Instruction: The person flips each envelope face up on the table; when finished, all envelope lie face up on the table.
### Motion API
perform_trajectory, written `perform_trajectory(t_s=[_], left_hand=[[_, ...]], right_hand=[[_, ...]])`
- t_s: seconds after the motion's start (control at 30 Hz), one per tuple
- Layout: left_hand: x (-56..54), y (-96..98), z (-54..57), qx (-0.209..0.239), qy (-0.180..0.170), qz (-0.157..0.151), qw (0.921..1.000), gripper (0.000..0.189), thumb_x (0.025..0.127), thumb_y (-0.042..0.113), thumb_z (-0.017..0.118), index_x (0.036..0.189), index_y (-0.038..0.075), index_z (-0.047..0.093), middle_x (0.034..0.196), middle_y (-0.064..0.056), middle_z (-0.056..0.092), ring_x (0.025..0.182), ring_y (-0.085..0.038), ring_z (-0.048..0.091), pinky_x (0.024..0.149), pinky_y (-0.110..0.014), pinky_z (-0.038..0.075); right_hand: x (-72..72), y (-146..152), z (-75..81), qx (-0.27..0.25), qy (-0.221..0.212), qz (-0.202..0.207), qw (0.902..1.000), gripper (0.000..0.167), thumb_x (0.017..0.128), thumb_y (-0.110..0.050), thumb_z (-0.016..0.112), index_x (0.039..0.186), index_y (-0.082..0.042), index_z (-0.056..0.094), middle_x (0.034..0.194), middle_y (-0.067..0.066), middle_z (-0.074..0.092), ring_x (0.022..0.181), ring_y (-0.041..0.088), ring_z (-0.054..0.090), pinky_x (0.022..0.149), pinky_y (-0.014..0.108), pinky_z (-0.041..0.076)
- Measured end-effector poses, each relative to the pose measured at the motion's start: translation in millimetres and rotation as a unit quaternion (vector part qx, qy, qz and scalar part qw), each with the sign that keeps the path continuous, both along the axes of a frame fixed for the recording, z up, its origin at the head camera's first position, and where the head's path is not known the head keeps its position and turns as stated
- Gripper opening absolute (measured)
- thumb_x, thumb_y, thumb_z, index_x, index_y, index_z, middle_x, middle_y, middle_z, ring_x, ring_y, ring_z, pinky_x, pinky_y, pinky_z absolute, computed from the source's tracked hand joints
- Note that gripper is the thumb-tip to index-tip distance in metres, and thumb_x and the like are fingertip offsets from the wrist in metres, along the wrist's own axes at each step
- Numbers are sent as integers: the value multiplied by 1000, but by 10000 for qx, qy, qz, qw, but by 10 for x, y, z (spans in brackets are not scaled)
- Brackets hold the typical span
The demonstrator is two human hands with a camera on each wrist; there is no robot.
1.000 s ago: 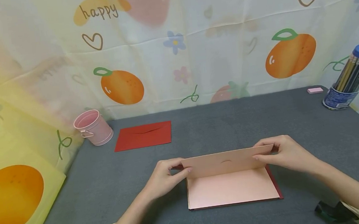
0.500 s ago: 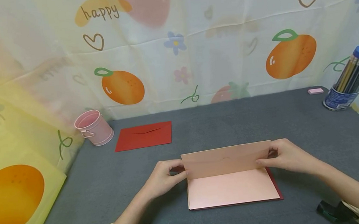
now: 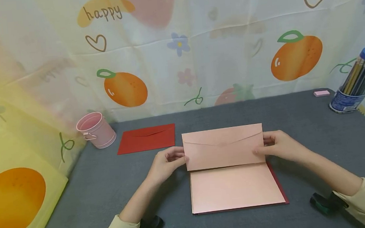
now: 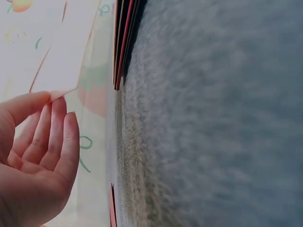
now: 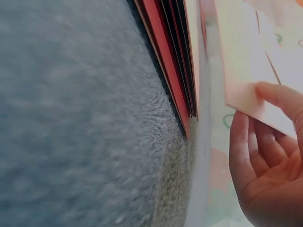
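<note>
A light pink envelope (image 3: 223, 155), its flap side facing me, is held up by both hands above a stack of envelopes (image 3: 236, 189). At its left edge the left hand (image 3: 167, 164) pinches it between thumb and fingers; the left wrist view shows the thumb on the envelope's corner (image 4: 64, 93). The right hand (image 3: 281, 147) grips the right edge, thumb in front and fingers behind, as the right wrist view also shows. Beneath lies the stack, pink on top, with a dark red edge showing at its right; from the side, several layers (image 5: 175, 66) appear.
A red envelope (image 3: 147, 138) lies flat at the back left, beside a small pink bucket (image 3: 96, 130). At the back right stand a blue-lidded tub of pencils (image 3: 357, 80) and a pink eraser (image 3: 321, 93). A printed cloth (image 3: 166, 75) hangs behind the grey table (image 3: 80, 210).
Both hands have lifted the top pink envelope up and away from the stack, from a tilted position to facing me. A second pink envelope shows below it. The stack has stayed put.
</note>
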State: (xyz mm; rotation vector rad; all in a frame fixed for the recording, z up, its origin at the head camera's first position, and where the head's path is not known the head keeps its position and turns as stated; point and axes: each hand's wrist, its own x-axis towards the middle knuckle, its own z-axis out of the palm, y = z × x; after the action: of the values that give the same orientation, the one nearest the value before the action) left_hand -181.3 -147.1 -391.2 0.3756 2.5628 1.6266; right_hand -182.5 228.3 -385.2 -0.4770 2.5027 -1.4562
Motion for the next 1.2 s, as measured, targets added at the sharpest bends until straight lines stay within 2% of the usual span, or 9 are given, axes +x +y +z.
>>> perform_trajectory(t_s=[0.1,0.2,0.3,0.47,0.67,0.93,1.2], left_hand=[[-99,16,-1,519,-359,345,9974,33,87,11,74,119,3,67,98,-10,71,86,-20,68,81,-32,55],[-209,24,-18,994,-589,597,9915,37,87,9,73,123,4,65,101,-13,70,88,-23,69,84,-36,55],[-312,32,-45,1195,-691,872,9866,38,87,9,73,124,6,64,103,-14,69,89,-22,69,85,-37,55],[-467,45,-102,1177,-781,1285,9816,41,87,7,72,127,7,63,109,-15,68,90,-22,68,86,-37,54],[-605,53,-130,1215,-871,1533,9768,45,87,3,69,131,4,59,118,-16,65,99,-25,65,91,-38,52],[-663,54,-149,1032,-886,1526,9789,43,91,8,65,133,2,57,124,-18,62,112,-28,60,98,-39,48],[-680,91,-164,351,-710,1628,9835,39,93,15,65,131,8,60,124,-13,63,117,-26,57,96,-42,46]], right_hand=[[-110,-33,-8,-51,-199,-166,9996,37,89,-25,73,115,-1,63,96,8,70,87,18,64,75,34,53],[-232,-77,-22,-21,-356,-382,9986,47,88,-30,74,121,0,58,97,10,68,86,22,64,78,36,53],[-359,-126,-37,12,-518,-588,9969,57,87,-33,74,127,2,53,100,12,64,87,23,63,82,38,53],[-555,-216,-62,72,-730,-823,9939,72,87,-31,74,141,5,42,112,17,60,96,25,61,94,46,49],[-714,-302,-64,104,-809,-854,9930,76,89,-24,71,147,5,32,125,25,55,107,34,58,100,52,42],[-848,-388,-110,168,-795,-915,9925,72,90,-19,69,147,7,33,131,29,53,117,39,53,101,50,41],[-936,-428,-166,471,-661,-990,9918,68,91,-18,68,146,7,35,134,29,50,120,41,49,101,52,41]])
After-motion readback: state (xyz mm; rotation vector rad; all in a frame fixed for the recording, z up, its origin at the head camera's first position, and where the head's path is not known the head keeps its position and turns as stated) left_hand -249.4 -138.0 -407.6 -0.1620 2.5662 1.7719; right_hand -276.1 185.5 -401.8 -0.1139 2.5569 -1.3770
